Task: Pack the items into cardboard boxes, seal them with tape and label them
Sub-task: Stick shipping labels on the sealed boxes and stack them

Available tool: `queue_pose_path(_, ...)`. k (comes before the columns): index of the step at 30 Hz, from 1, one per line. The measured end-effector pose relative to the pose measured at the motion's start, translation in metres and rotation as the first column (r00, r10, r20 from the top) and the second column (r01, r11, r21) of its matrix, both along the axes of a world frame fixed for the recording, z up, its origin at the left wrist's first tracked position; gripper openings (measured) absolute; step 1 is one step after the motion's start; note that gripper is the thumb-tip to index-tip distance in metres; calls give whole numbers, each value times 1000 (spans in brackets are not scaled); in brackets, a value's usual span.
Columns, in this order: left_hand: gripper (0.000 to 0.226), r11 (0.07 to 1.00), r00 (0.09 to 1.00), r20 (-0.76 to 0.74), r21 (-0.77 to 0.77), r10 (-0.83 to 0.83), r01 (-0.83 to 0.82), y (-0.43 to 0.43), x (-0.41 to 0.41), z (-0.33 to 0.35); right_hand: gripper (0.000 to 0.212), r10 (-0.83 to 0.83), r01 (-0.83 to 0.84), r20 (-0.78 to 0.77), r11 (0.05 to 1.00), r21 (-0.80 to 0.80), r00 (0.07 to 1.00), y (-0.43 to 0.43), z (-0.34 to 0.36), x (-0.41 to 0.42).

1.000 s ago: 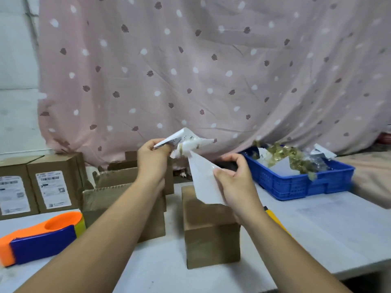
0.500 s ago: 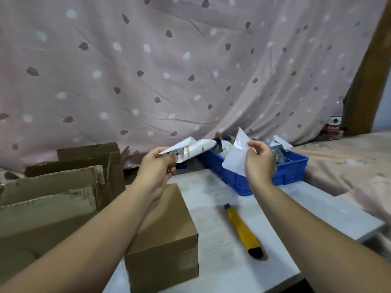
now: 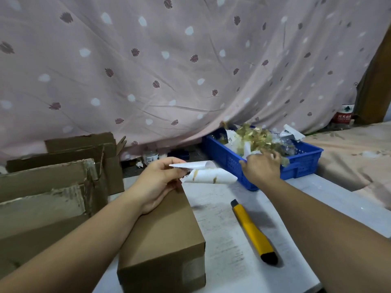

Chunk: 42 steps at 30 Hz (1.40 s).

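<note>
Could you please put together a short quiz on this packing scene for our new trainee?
1. Which thing does the left hand pinch in its fingers? A) a curled white label; B) a roll of tape; C) a pen.
2. True or false: the yellow knife lies on the table, apart from the closed cardboard box.
3. Fill in the gap: the right hand reaches over the rim of the blue ____.
Key: 1 A; 2 true; 3 crate.
</note>
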State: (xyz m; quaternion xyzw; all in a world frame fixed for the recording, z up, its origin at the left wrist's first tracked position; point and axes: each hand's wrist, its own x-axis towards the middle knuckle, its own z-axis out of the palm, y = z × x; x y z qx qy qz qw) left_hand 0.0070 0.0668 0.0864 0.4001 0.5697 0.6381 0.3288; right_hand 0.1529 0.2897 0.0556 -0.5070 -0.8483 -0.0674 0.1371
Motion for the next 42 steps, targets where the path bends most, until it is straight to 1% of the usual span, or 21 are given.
queue_pose_path(3,14,1000,1000,5,12,0,0,0,1,-1,41,-34,36,27,998,-61,999,4,-5,0)
queue_pose_path(5,12,1000,1000,-14,12,0,0,1,0,-2,36,-7,6,-17,999,-40,1000,8,-7,0)
queue_pose_path(7,9,1000,999,-36,11,-5,5,2,-1,-3,37,6,-7,-52,1000,-14,999,7,-7,1)
queue_pose_path(9,5,1000,999,-37,13,-8,8,3,0,-4,40,-27,28,-11,1000,11,1000,5,-8,0)
queue_pose_path(11,20,1000,999,-47,22,-11,12,3,0,-4,42,-53,52,19,998,32,998,3,-9,-2)
queue_pose_path(13,35,1000,998,-66,24,-14,15,3,2,-5,41,-38,42,-65,997,64,997,1,-9,-4)
queue_pose_path(16,28,999,997,-72,12,38,-38,2,2,-4,36,99,-49,-298,984,169,950,-9,-7,-7)
queue_pose_path(17,21,998,995,-83,12,57,-57,1,3,-3,33,161,-99,-404,981,169,901,-15,-4,-9)
queue_pose_path(18,13,997,993,-97,14,71,-70,0,3,-1,29,206,-175,-536,978,110,819,-25,0,-12)
queue_pose_path(19,8,996,990,-110,21,85,-83,-3,3,1,23,218,-282,-672,959,14,707,-38,7,-17)
queue_pose_path(21,12,993,981,-154,40,118,-113,-7,4,6,11,130,-519,-884,843,-140,449,-67,22,-25)
queue_pose_path(22,14,990,971,-197,59,139,-130,-11,5,9,12,65,-599,-927,780,-184,369,-81,30,-28)
queue_pose_path(26,8,971,905,-358,135,231,-195,-29,6,21,25,-103,-769,-968,589,-246,231,-129,48,-26)
queue_pose_path(28,20,959,860,-427,160,280,-233,-39,5,28,20,-187,-831,-965,495,-254,184,-147,52,-20)
queue_pose_path(31,38,939,789,-510,155,342,-307,-55,-1,34,8,-134,-904,-964,336,-263,231,-172,53,-10)
queue_pose_path(33,39,922,775,-505,136,379,-362,-60,-9,32,16,-56,-930,-958,234,-285,280,-182,51,-5)
queue_pose_path(34,38,918,789,-477,121,387,-377,-63,-12,30,24,7,-927,-949,218,-307,316,-187,50,-4)
queue_pose_path(36,32,920,825,-420,67,377,-386,-66,-15,25,40,170,-884,-893,306,-353,416,-192,47,-3)
queue_pose_path(38,23,927,857,-376,12,352,-375,-66,-16,18,51,260,-848,-848,408,-338,463,-196,46,-3)
queue_pose_path(40,18,936,897,-290,-11,334,-352,-65,-16,10,52,290,-833,-838,466,-298,462,-196,43,-2)
queue_pose_path(42,23,941,919,-213,-1,332,-340,-65,-16,6,39,360,-812,-803,531,-242,475,-196,41,-2)
